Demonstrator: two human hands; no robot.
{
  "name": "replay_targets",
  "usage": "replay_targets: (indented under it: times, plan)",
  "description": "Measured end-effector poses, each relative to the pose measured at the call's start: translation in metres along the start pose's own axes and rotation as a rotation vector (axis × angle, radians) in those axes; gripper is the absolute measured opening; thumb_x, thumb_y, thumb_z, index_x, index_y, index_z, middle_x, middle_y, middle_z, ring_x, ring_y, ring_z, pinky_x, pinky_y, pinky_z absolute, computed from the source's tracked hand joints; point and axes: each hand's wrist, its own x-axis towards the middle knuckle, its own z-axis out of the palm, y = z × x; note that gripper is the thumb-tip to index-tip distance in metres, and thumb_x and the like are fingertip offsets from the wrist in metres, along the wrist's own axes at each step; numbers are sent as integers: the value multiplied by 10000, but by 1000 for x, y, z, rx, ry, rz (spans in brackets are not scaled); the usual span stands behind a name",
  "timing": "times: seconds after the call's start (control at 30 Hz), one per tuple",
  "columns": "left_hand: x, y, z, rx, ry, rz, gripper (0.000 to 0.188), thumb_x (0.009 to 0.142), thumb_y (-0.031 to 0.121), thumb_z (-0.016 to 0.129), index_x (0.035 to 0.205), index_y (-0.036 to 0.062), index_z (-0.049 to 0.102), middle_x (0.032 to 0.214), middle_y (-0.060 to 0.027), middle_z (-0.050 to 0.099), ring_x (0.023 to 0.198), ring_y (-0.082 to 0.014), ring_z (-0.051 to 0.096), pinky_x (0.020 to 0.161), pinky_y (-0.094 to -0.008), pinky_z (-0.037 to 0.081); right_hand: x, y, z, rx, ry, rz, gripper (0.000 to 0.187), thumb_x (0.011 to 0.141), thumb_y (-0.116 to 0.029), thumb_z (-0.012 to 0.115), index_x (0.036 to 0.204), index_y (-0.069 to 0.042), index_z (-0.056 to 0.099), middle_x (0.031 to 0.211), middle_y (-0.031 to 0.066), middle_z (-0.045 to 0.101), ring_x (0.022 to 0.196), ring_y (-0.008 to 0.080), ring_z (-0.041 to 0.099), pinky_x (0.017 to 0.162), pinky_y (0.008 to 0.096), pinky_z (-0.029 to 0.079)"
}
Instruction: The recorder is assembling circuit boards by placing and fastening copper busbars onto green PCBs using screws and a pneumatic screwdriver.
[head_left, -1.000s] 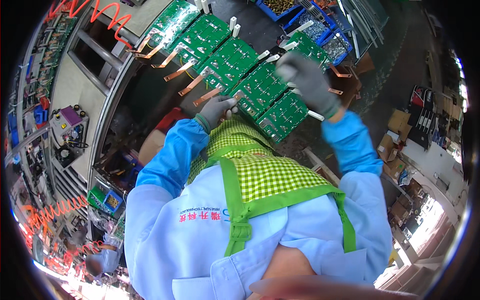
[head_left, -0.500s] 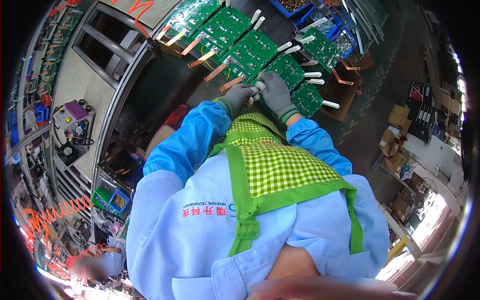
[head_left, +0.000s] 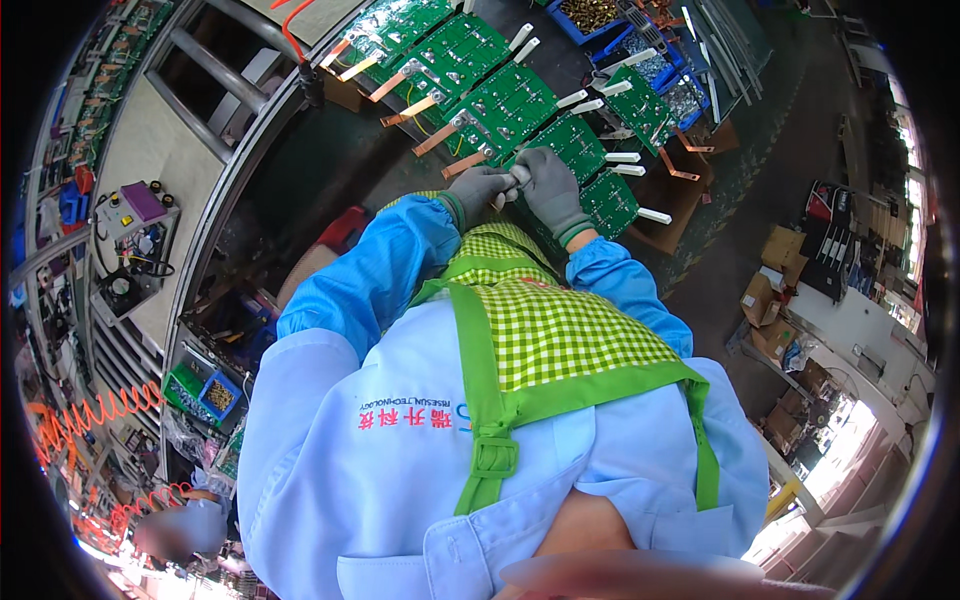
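Note:
My left hand [head_left: 481,191] and my right hand [head_left: 550,187], both in grey gloves, meet in front of my apron. Their fingers are closed and pressed together at the fingertips. Whatever lies between them is too small or hidden to make out. Just beyond the hands lie several green circuit boards [head_left: 508,104] in a slanting row. Copper strips [head_left: 437,136] stick out from their left edges, and white strips [head_left: 655,215] from their right. The nearest board [head_left: 610,204] sits right beside my right hand.
Blue bins [head_left: 603,40] of brass and silver fasteners stand beyond the boards, at the far right. A metal-framed bench [head_left: 205,215] runs along the left, bearing a purple-topped device [head_left: 145,203]. Orange coiled hoses [head_left: 100,412] hang at the lower left, near another person [head_left: 185,528].
The whole view has shifted slightly. My hands stay together at the same place by the boards, with little visible change in the fingers.

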Motion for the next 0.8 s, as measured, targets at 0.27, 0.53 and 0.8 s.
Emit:
replay_targets:
  times: [0.27,0.53,0.8]
  plan:
    - [0,-1,-1,-47,-38,4,195,875,145,548,990,-12,563,835,-73,582,650,-86,547,462,-147,432,3,4,-18,279,-154,140,224,849,-272,553,885,-51,564,846,141,589,800,327,575,662,382,461]
    - [-1,1,2,26,6,-6,193,900,188,517,974,15,561,754,-35,571,536,-36,483,442,-119,418,4,2,-9,236,-177,190,223,853,-290,544,885,-70,564,854,137,579,814,333,562,677,411,455]
    - [4,0,-1,104,-11,6,193,910,196,486,943,25,569,751,-32,582,520,-32,472,430,-121,398,-3,-2,-10,36,-42,-52,114,799,-192,591,863,-103,558,844,97,550,765,302,562,637,392,464]
